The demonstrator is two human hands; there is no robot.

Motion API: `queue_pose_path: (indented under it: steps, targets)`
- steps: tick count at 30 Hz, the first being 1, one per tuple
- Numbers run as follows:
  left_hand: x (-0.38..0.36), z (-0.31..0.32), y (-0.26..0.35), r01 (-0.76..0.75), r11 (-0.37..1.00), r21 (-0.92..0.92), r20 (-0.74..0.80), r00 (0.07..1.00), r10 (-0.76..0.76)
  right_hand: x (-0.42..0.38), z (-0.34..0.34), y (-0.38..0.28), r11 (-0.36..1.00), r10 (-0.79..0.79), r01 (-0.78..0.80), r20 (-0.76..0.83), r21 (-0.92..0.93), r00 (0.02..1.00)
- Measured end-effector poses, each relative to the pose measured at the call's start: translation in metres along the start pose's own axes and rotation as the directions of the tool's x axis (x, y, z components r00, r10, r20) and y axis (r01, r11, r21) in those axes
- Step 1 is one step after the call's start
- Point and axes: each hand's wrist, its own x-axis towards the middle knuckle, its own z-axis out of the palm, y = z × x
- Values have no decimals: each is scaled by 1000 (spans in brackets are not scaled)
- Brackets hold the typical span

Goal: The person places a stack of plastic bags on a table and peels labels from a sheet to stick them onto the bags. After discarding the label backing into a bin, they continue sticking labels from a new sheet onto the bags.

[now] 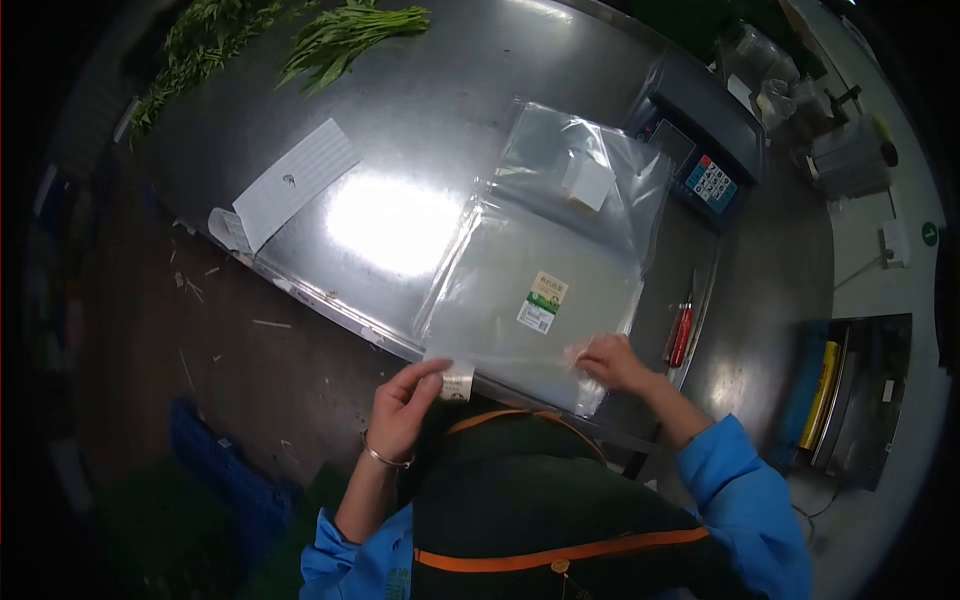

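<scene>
A stack of clear plastic bags (480,260) lies at the table's front edge, with a printed label (543,302) on the top one. My left hand (402,405) pinches a small label (457,385) between thumb and forefinger, just beyond the edge. On the right, my right hand (607,362) has its fingers closed on the front right part of the plastic bag. Behind the stack lie more clear bags (535,150) with a white paper piece (588,182) on them.
Leafy greens (350,38) lie at the back left. A label sheet (295,183) rests left of the bags. At the right are a scale (700,140) and a red-handled knife (681,335). A blue crate (225,470) stands below left.
</scene>
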Motion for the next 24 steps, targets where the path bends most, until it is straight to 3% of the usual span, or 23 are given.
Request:
queue_pose_path:
  steps: [1,2,3,4,6,7,9,10,11,14,15,16,17,18,19,21,22,24]
  targets:
    - [2,15,8,-60,983,-175,-103,994,42,1,-14,6,971,141,-131,-36,201,989]
    - [2,13,5,-57,980,-191,-65,997,45,4,-34,10,889,279,-238,-51,392,959]
    - [1,11,3,-55,977,-205,-26,998,51,11,-51,12,724,536,-206,-349,658,768]
    - [1,12,5,-68,976,-205,-31,998,63,18,-70,13,538,769,-27,-477,843,426]
    - [-1,15,10,-38,999,9,-56,998,39,14,-116,12,545,751,329,-623,771,218]
    - [0,19,14,-44,999,11,-49,998,44,14,-114,-9,548,751,333,-627,768,210]
    - [4,33,23,-67,925,374,-142,981,129,26,-76,-82,183,610,266,-322,946,725]
    - [8,37,25,-35,904,426,-134,986,102,24,-49,-113,833,-17,240,-411,499,911]
    - [11,40,23,-35,912,409,-77,994,72,32,-50,-114,833,-17,245,-421,495,907]
    - [4,27,19,119,823,555,93,975,-203,63,-64,-100,716,284,-116,-135,688,949]
    - [1,21,10,120,821,558,93,974,-206,68,-60,-95,640,371,-241,-19,729,928]
    - [-2,15,2,214,872,441,98,954,-283,75,-43,-79,634,375,-239,-22,736,927]
    - [-2,10,-4,305,898,316,110,929,-354,86,-20,-54,857,389,-297,-150,422,909]
    - [1,5,-5,302,912,278,172,919,-356,92,-12,-40,934,351,-354,-278,40,894]
    - [-1,2,0,279,918,282,174,926,-335,89,-12,-41,937,342,-348,-300,35,891]
    - [-11,-1,7,170,984,-53,101,981,-164,71,-5,-42,965,250,-248,-599,88,761]
    - [-12,-7,6,79,991,-110,125,990,-66,59,-12,-40,966,245,-246,-591,80,769]
    - [-16,-13,8,62,997,-52,132,990,-55,25,-25,-35,993,109,-114,-269,-3,957]
